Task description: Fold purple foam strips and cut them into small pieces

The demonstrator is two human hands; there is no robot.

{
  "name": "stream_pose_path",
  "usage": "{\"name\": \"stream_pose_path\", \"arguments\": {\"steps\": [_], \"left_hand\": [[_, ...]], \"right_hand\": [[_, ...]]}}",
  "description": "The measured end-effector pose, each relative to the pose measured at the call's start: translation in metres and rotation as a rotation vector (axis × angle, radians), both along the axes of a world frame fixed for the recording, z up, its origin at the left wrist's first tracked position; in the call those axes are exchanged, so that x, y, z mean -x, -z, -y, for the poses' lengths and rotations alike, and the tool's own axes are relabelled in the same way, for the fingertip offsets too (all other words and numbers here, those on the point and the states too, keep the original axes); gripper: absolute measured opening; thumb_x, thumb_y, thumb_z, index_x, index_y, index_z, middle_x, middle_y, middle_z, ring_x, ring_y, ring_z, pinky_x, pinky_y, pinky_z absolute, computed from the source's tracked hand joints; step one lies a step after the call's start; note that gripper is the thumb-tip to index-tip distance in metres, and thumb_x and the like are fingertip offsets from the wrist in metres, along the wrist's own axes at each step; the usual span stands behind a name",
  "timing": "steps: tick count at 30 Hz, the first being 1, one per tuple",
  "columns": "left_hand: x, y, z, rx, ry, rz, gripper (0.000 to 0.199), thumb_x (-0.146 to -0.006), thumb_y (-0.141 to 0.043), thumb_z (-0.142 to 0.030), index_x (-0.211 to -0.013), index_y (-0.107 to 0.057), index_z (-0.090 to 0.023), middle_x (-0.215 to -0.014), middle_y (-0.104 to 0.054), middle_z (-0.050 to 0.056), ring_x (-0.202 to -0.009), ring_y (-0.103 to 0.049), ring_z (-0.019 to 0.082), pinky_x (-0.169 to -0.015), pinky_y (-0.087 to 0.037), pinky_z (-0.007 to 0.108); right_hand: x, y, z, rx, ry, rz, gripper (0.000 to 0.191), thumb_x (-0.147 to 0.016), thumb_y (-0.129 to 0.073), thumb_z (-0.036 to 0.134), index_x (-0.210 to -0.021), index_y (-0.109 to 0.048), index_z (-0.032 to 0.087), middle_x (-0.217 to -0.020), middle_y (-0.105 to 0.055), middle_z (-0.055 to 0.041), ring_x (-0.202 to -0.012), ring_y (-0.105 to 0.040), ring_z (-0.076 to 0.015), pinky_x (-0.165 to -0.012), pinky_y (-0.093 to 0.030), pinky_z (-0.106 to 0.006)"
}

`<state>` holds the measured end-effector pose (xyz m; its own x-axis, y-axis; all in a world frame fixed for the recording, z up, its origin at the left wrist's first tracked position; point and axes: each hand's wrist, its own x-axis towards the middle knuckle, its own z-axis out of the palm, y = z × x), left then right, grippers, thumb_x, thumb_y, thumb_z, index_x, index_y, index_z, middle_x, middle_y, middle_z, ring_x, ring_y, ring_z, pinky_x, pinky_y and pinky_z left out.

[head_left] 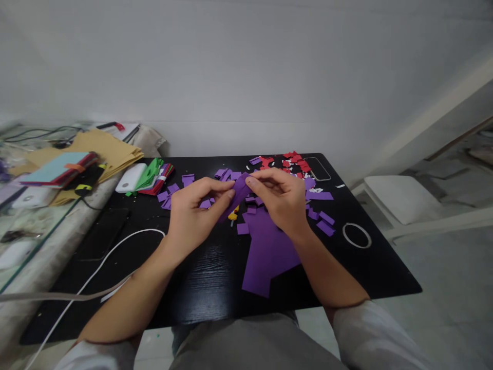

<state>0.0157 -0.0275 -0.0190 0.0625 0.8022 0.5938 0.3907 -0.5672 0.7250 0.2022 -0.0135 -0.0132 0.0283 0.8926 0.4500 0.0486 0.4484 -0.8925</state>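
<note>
A purple paper strip [241, 190] is held up over the black table [204, 272] between both hands. My left hand [196, 208] pinches its left side with thumb and fingers. At the strip's upper right end, my right hand [279, 195] has it between thumb and forefinger. Under the right hand lies a larger sheet of purple paper [269, 252] with an uneven outline. Small folded purple paper pieces [188, 179] are scattered around and behind the hands. Partly hidden below the strip is a small yellow tool [233, 215] with a metal tip.
Red paper scraps [296, 162] lie at the back right. Farther forward on that side is a bangle-like ring [357, 235]. A green paper bundle [151, 173], a dark phone [103, 234] and a white cable [115, 246] are on the left. Beyond the table's right side stands a white stool [400, 198].
</note>
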Motion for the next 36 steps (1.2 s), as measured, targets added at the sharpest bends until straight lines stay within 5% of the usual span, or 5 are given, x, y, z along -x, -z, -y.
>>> {"name": "stream_pose_path", "arguments": {"steps": [7, 18, 28, 36], "left_hand": [[-0.001, -0.004, 0.001, 0.051, 0.081, 0.033, 0.011, -0.090, -0.076, -0.020, -0.101, -0.077, -0.021, -0.086, -0.077, 0.000, -0.074, -0.071, 0.013, -0.073, -0.059, 0.026], [0.011, -0.013, -0.005, 0.018, 0.083, -0.205, 0.009, -0.097, -0.067, -0.028, -0.095, -0.073, -0.022, -0.082, -0.073, 0.001, -0.074, -0.067, 0.015, -0.069, -0.053, 0.027], [0.010, -0.011, -0.006, 0.059, 0.104, -0.140, 0.006, -0.096, -0.065, -0.023, -0.090, -0.068, -0.022, -0.077, -0.068, -0.001, -0.069, -0.063, 0.013, -0.065, -0.051, 0.026], [0.017, -0.017, -0.008, -0.013, 0.195, -0.355, 0.009, -0.095, -0.063, -0.016, -0.086, -0.064, -0.019, -0.079, -0.067, -0.001, -0.071, -0.060, 0.012, -0.067, -0.047, 0.025]], "right_hand": [[0.001, 0.003, 0.000, -0.071, 0.008, 0.006, 0.005, -0.090, -0.076, 0.029, -0.089, -0.078, 0.025, -0.089, -0.079, -0.0009, -0.081, -0.075, -0.0170, -0.079, -0.066, -0.032], [0.001, 0.004, 0.003, -0.071, -0.126, 0.257, 0.013, -0.093, -0.074, 0.035, -0.091, -0.080, 0.025, -0.087, -0.081, -0.0019, -0.077, -0.075, -0.0178, -0.075, -0.063, -0.032], [-0.001, 0.008, -0.004, 0.136, -0.290, 0.028, 0.018, -0.081, -0.086, 0.035, -0.090, -0.077, 0.021, -0.086, -0.080, -0.0017, -0.077, -0.077, -0.0169, -0.071, -0.065, -0.028], [-0.006, 0.003, 0.000, 0.080, -0.291, 0.315, 0.005, -0.089, -0.075, 0.024, -0.090, -0.077, 0.020, -0.078, -0.077, -0.0005, -0.065, -0.071, -0.0138, -0.062, -0.059, -0.026]]}}
